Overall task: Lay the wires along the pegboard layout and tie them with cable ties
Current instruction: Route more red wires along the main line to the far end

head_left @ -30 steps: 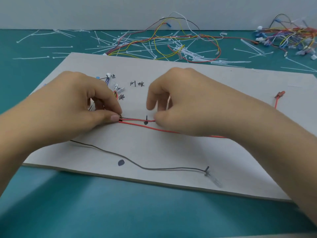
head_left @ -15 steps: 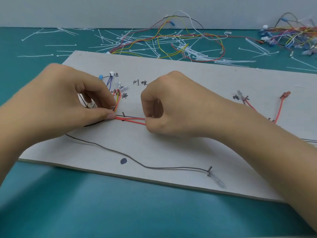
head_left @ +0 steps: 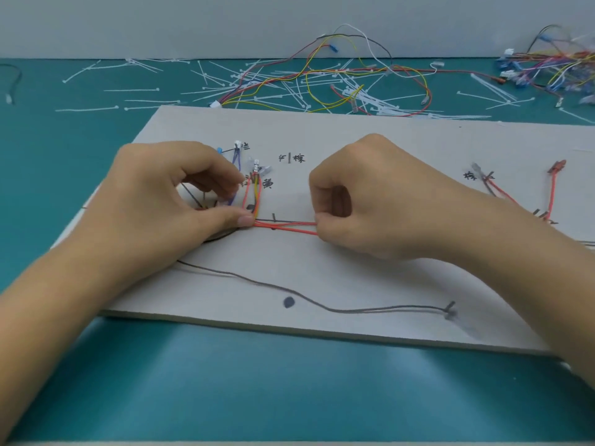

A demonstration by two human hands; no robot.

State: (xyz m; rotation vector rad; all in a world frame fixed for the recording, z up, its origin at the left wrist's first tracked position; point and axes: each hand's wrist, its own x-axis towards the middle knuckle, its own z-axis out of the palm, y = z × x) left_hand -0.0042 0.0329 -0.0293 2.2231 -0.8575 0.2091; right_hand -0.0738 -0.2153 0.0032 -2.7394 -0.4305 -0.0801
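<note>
Head view, the only one here. Looking down on a pale pegboard lying flat on a teal table and filling the middle of the frame.

Left hand at centre left, knuckles up, thumb and curled fingers pinching the red wires right at the bend from a short vertical run into a horizontal one. Right hand at centre, fingers curled into a near fist, fingertips nipping the other end of that same red stretch. So both hands closed on the reds, with the bit between them pulled straight across a small black tick mark. Can't tell whether touching the board or just above it.

Also a yellow wire and a purple wire running up from the left thumb toward little connectors beside some handwritten labels.

Lower down, a thin grey wire snaking from under the left wrist to the lower right, passing just beside a black dot. Over at the right edge, another red wire with a red terminal, well apart from the hands.

Along the top: loads of white cable ties scattered on the table, tangled with a loose wire loom, plus a colourful pile of connectors in the upper right corner.
</note>
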